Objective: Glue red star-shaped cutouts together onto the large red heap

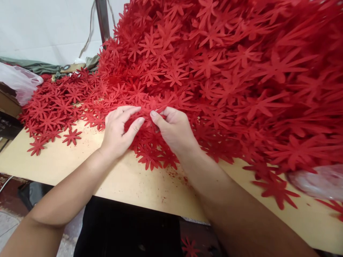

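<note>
A red flower-shaped cutout [149,113] with narrow petals is pinched between the thumb and bent forefinger of my right hand [175,129]. To its left, my left hand [118,128] is at the cutout's edge, thumb and fingers apart. Whether the left fingertips touch a petal is hard to tell, red on red. Directly behind and below both hands lies a big heap of similar red cutouts [177,71]. Several of them spread on the tabletop just under my hands.
The light wooden table [120,182] has its front edge close to my body. A lower pile of red cutouts [61,103] lies left, beside a white plastic bag [20,80]. Clear plastic [320,182] sits at the right. One cutout [190,247] is below the table edge.
</note>
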### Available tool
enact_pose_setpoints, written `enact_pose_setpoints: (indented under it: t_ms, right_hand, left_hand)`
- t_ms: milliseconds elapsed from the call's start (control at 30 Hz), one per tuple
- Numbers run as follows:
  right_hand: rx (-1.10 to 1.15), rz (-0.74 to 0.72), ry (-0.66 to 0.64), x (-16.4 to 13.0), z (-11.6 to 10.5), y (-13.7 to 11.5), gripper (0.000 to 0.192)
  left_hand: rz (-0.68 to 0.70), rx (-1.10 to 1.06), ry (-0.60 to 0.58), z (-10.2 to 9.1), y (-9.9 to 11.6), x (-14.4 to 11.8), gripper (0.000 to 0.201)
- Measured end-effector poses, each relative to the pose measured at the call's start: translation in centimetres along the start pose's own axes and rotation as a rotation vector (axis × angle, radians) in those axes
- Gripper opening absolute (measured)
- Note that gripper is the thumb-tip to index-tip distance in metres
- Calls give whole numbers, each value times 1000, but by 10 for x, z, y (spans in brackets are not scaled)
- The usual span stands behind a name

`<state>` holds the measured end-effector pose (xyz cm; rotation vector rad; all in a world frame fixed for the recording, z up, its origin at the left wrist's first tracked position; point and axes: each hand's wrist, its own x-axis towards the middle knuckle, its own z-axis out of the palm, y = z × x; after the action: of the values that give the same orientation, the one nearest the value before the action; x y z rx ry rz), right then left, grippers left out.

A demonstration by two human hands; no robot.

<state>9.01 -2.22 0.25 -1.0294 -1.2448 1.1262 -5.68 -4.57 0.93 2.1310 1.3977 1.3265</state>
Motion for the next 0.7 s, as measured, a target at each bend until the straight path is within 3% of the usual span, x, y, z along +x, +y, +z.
enact_pose_setpoints:
  t_ms: [133,300,400,567,633,700]
  right_hand:
    - [-95,-53,-47,-4,4,0,52]
    - [-134,-91,-87,-7,8,1,56]
    - [-82,-105,-176,-9,10,0,56]
    - [-81,-88,-277,-9,6,-3,41]
    - [-135,-105,-232,-4,-1,0,32]
    - [-219,-184,-106,2,-10,5,21]
  left_hand:
    - [-84,-173,-23,9,1,-1,34]
    - [-329,-561,2,16,3,1,24]
    - [-440,-725,51,15,5,5,14]
    - [-632,-861,234,1,1,15,16]
    - [-645,-885,260,-5,-5,18,21]
    - [-632,-894,253,-9,-10,19,25]
